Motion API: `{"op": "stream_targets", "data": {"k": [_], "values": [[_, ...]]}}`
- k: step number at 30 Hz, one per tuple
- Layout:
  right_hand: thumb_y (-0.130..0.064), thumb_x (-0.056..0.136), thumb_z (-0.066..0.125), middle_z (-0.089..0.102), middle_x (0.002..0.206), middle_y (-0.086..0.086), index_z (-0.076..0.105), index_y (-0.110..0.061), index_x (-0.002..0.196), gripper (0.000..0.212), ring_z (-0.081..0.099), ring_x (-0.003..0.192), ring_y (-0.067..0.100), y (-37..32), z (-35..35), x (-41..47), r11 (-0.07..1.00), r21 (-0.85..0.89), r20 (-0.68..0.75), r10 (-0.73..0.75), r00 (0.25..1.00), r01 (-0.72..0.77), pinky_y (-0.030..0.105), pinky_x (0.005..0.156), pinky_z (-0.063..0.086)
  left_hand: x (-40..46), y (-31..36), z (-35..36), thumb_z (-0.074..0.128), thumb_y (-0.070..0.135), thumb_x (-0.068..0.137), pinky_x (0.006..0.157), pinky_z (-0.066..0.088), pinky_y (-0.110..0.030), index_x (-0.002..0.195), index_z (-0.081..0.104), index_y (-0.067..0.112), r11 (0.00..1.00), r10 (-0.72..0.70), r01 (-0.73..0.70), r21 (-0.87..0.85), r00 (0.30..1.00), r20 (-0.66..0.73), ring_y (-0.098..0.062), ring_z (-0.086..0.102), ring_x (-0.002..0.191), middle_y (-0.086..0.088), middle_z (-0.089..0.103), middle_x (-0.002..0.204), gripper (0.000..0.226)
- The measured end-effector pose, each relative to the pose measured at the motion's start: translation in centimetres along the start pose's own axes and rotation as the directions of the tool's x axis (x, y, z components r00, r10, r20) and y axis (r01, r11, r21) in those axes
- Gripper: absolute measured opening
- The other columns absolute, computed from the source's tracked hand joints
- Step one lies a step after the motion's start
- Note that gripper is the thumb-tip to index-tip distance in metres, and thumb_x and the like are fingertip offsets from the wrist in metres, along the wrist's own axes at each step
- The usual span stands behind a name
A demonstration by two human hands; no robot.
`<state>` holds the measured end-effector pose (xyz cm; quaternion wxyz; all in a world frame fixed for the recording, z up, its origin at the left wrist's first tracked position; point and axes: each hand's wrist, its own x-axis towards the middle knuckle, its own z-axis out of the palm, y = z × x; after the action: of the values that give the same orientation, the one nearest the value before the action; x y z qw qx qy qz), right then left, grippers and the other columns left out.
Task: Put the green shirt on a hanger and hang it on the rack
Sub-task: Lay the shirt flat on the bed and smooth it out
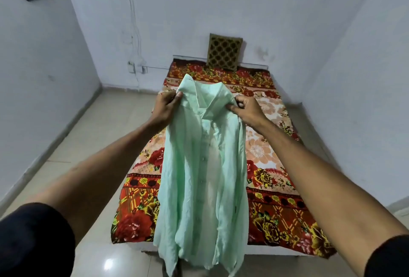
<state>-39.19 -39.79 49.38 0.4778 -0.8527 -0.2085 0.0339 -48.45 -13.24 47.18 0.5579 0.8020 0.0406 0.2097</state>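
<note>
A pale green button-up shirt [199,177] hangs in the air in front of me, collar up, its hem near the bottom of the view. My left hand [166,106] pinches the shirt at its left shoulder beside the collar. My right hand [247,108] grips the right shoulder. Both arms are stretched forward over the foot of the bed. No hanger and no rack are in view.
A low bed with a red floral cover [276,199] lies straight ahead, a patterned brown cushion [223,52] leaning on the wall at its head. Beige tiled floor [93,135] runs along the bed's left side. White walls close in all round.
</note>
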Motion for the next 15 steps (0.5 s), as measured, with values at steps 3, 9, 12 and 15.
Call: {"op": "stream_targets", "data": {"k": [3,9,12,15], "values": [[-0.023,0.092,0.076,0.072,0.087,0.001,0.075,-0.006,0.101,0.019,0.061,0.077,0.014,3.4,2.4,7.5,0.999,-0.004,-0.059,0.054,0.997,-0.054,0.03,0.07,0.046,6.9,-5.3,1.5,0.052,0.03,0.106,0.056,0.042,-0.014,0.083,0.061,0.006,0.998,-0.067,0.067,-0.013,0.998,0.003,0.004,0.049,0.063,0.004,0.057,0.075,0.034],[-0.015,0.094,0.072,0.075,0.092,0.02,0.073,0.005,0.1,0.021,0.063,0.078,0.022,11.0,6.4,19.1,0.989,-0.038,-0.095,0.136,0.986,-0.14,0.032,0.069,0.046,18.4,-14.9,5.8,0.055,0.029,0.105,0.05,0.03,-0.015,0.076,0.05,0.013,0.99,-0.14,0.14,0.022,0.99,0.012,0.002,0.035,0.057,0.0,0.042,0.07,0.034],[-0.019,0.095,0.073,0.07,0.084,0.022,0.07,0.008,0.094,0.027,0.055,0.072,0.018,16.1,8.3,25.6,0.984,-0.053,-0.143,0.16,0.977,-0.169,0.028,0.065,0.037,24.1,-20.7,8.8,0.054,0.032,0.105,0.053,0.032,-0.017,0.077,0.049,0.015,0.98,-0.196,0.197,0.026,0.98,-0.007,-0.006,0.039,0.065,-0.001,0.044,0.073,0.034],[-0.023,0.094,0.074,0.058,0.069,-0.003,0.069,-0.003,0.087,0.021,0.045,0.057,0.009,21.0,10.8,31.5,0.979,-0.093,-0.174,0.164,0.971,-0.182,0.023,0.052,0.033,29.0,-26.7,11.5,0.053,0.033,0.105,0.061,0.038,-0.026,0.082,0.055,0.005,0.969,-0.245,0.246,0.009,0.969,-0.038,-0.012,0.047,0.072,-0.007,0.054,0.08,0.037]]}}
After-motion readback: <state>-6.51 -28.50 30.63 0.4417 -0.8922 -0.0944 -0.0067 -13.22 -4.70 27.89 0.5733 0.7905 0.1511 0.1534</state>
